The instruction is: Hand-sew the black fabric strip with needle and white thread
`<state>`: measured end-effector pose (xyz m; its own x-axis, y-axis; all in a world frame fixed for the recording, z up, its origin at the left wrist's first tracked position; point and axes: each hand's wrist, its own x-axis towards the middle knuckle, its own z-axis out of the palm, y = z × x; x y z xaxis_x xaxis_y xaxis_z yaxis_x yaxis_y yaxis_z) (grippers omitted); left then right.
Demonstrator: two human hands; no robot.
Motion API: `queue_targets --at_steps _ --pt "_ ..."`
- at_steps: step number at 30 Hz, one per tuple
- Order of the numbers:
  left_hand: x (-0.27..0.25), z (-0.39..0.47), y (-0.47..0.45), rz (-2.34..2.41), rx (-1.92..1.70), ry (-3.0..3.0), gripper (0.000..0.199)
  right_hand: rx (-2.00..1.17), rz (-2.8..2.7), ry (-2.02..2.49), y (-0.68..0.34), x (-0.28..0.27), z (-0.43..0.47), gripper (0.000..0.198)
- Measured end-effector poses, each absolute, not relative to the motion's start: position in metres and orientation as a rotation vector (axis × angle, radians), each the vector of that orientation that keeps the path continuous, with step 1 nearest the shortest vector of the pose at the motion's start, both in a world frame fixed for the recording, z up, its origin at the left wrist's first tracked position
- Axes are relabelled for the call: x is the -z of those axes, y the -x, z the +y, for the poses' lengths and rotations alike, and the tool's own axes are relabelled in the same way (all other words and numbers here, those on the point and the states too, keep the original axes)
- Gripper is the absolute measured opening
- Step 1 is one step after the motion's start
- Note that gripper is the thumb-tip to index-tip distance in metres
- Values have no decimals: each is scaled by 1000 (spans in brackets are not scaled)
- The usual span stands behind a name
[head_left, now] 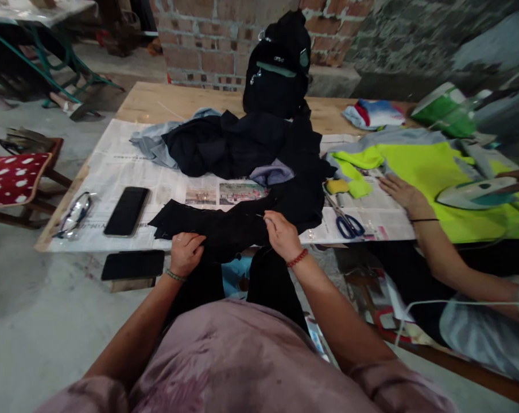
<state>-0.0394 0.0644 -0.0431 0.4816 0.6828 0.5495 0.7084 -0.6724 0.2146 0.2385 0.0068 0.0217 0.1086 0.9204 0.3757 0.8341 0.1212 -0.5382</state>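
Note:
A black garment lies at the table's near edge, with small pale marks along its strip. My left hand is closed on the cloth's near edge, fingers bent over it. My right hand pinches a thin, light needle above the cloth, its tip pointing left. Beyond the strip, a heap of dark clothes rests on newspaper. To the right of my right hand are blue-handled scissors and a small yellow block.
Phones and glasses lie at left. A black backpack stands at the back. On the right, a co-worker's hand rests by a yellow-grey garment; their other hand holds an iron.

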Motion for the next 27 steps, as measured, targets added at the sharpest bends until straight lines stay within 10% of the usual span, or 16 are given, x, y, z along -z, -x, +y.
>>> queue_targets --at_steps 11,27 --pt "43 65 39 -1294 938 2684 17 -56 -2270 1890 -260 -36 51 22" --pt "-8 85 43 -1059 697 3002 24 208 -1556 1743 -297 -1 -33 25"
